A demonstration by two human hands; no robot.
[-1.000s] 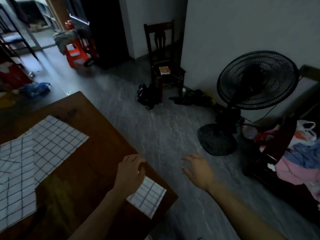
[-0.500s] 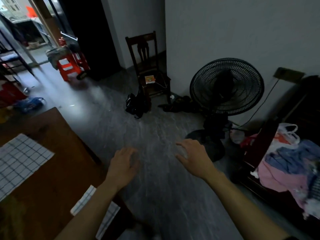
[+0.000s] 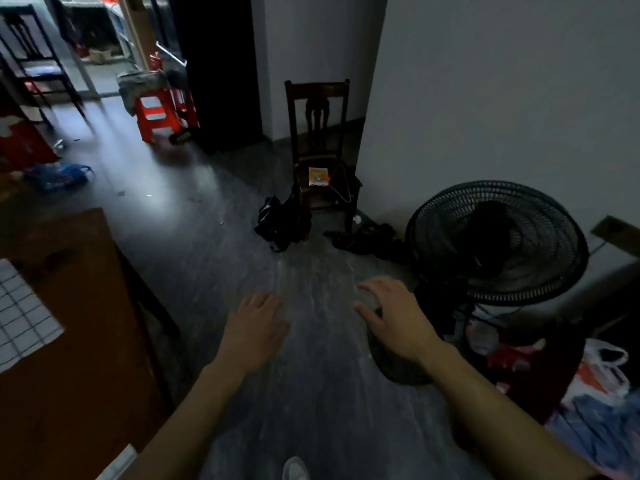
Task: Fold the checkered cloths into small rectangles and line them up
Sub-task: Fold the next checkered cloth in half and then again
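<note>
A brown wooden table (image 3: 86,341) fills the lower left. An unfolded white checkered cloth (image 3: 20,317) lies on it at the left edge of view, partly cut off. A sliver of a small folded checkered cloth (image 3: 116,462) shows at the table's near corner, mostly hidden by my left forearm. My left hand (image 3: 254,330) hovers over the grey floor to the right of the table, fingers relaxed, holding nothing. My right hand (image 3: 394,317) hovers further right, fingers spread and slightly bent, empty.
A black standing fan (image 3: 495,240) is at the right, its base just beyond my right hand. A pile of clothes and bags (image 3: 595,403) lies at the lower right. A dark wooden chair (image 3: 320,147) and black bag (image 3: 277,220) stand by the wall. Red stools (image 3: 156,116) are far left.
My left hand lifted off the small folded cloth and moved right, off the table. The view swung right, so both hands now hover over the floor near the fan.
</note>
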